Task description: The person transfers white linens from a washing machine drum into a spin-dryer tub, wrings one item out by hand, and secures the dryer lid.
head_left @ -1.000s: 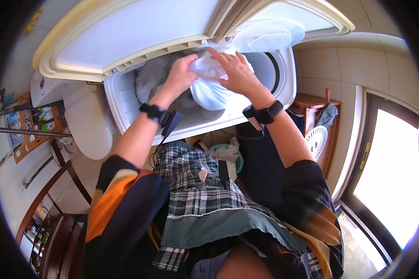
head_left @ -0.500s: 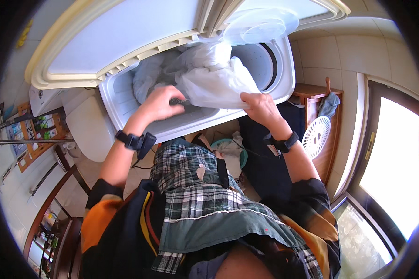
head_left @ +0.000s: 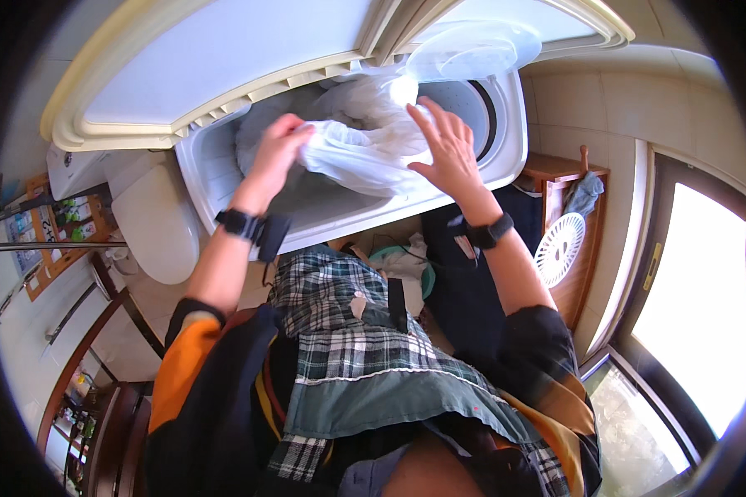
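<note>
1. White cloth (head_left: 352,157) lies loose and creased at the centre of our clock, over the wash tub of the washing machine (head_left: 348,225); whether its near edge rests on the rim or hangs just above it, we cannot tell.
2. We judge the handling to be partway along: one end of the cloth is gathered up, while its right part lies unheld. At one o'clock, more bunched white fabric (head_left: 377,103) fills the far side of the tub; we cannot tell whether it is the same piece.
3. Our left hand (head_left: 271,161), at nine o'clock, is nearly closed, pinching the cloth's left end between thumb and fingers.
4. Our right hand (head_left: 452,157), at three o'clock, is wide, fingers spread and thumb beside the cloth; we see no grip, and cannot tell whether the thumb touches.
5. Opening the machine is done: its large lid (head_left: 224,74) stands raised at ten o'clock. At two o'clock we see the round spin drum (head_left: 460,108) uncovered.
6. Farther out, we have a teal basin (head_left: 428,282) on the floor at five o'clock.
</note>
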`<action>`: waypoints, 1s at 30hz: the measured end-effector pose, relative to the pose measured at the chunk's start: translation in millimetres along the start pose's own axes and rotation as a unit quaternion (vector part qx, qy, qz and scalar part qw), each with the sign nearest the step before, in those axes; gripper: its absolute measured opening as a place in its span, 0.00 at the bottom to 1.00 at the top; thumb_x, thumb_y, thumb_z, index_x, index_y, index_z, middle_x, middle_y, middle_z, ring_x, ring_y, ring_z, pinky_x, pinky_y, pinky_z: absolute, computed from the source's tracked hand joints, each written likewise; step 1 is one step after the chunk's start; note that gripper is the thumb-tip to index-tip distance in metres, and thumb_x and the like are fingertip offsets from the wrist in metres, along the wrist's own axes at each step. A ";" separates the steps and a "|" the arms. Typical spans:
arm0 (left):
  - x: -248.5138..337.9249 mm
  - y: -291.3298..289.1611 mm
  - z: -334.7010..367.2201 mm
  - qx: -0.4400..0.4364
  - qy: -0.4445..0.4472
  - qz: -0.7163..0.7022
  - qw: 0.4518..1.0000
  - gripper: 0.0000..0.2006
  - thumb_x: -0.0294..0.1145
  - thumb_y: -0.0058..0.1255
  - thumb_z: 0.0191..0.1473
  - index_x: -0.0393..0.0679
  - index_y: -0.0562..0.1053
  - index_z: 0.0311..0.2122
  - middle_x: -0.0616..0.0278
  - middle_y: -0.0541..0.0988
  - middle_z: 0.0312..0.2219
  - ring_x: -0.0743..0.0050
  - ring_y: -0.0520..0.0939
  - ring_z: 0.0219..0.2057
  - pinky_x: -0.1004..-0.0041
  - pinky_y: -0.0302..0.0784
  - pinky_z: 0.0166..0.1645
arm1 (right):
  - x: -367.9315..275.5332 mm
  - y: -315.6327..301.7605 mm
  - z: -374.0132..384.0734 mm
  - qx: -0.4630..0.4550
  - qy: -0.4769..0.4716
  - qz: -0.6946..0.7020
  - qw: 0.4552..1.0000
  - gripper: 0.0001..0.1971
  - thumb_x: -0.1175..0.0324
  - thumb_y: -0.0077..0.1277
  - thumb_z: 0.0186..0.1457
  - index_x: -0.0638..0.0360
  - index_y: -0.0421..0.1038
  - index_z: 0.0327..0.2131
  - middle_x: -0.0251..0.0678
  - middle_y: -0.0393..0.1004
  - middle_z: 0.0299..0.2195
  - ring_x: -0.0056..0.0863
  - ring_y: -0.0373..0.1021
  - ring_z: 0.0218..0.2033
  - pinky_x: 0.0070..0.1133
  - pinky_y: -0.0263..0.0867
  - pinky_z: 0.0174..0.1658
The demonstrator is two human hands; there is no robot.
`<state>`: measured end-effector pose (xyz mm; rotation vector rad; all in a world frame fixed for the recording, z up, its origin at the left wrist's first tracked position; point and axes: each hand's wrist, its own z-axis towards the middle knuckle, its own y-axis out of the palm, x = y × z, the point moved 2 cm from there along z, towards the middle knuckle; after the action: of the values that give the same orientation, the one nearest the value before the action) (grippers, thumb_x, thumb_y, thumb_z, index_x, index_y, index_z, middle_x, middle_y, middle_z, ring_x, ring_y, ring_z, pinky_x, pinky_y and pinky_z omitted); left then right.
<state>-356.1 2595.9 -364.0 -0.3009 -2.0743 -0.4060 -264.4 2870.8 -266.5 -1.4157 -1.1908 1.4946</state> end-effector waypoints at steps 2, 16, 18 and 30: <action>60.3 -9.3 -38.8 0.009 0.054 -0.038 0.998 0.03 0.28 0.53 0.53 0.42 0.72 0.32 0.72 0.73 0.25 0.86 0.70 0.29 0.83 0.63 0.34 | 9.4 15.2 6.7 -0.016 -0.028 0.018 0.999 0.32 0.67 0.64 0.38 0.46 0.66 0.51 0.36 0.73 0.43 0.35 0.65 0.50 0.37 0.57 0.54; -9.4 -120.5 -91.0 0.298 -0.033 0.288 0.909 0.13 0.31 0.60 0.47 0.41 0.71 0.38 0.55 0.77 0.36 0.62 0.79 0.37 0.68 0.75 0.39 | 134.2 -35.3 -51.1 0.022 0.239 0.239 0.941 0.10 0.72 0.58 0.49 0.61 0.68 0.34 0.33 0.70 0.28 0.26 0.67 0.32 0.21 0.64 0.37; -21.9 -98.7 -58.4 0.168 0.005 0.528 0.832 0.21 0.31 0.59 0.45 0.39 0.68 0.45 0.50 0.76 0.40 0.50 0.78 0.42 0.61 0.74 0.45 | 104.2 -32.4 -39.0 -0.037 0.162 0.078 0.983 0.18 0.71 0.61 0.43 0.57 0.69 0.40 0.42 0.71 0.41 0.43 0.67 0.45 0.34 0.64 0.48; -45.4 57.5 58.7 -0.063 0.078 0.330 0.939 0.23 0.26 0.56 0.42 0.41 0.71 0.48 0.47 0.80 0.37 0.48 0.79 0.43 0.61 0.73 0.47 | -24.0 14.5 37.7 -0.116 -0.019 0.040 0.992 0.51 0.67 0.70 0.28 0.39 0.55 0.61 0.40 0.50 0.63 0.50 0.58 0.56 0.38 0.66 0.52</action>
<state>-357.6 2669.8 -421.8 -0.9736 -1.6682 -0.1432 -297.9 2838.9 -274.7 -1.6119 -1.3806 1.4806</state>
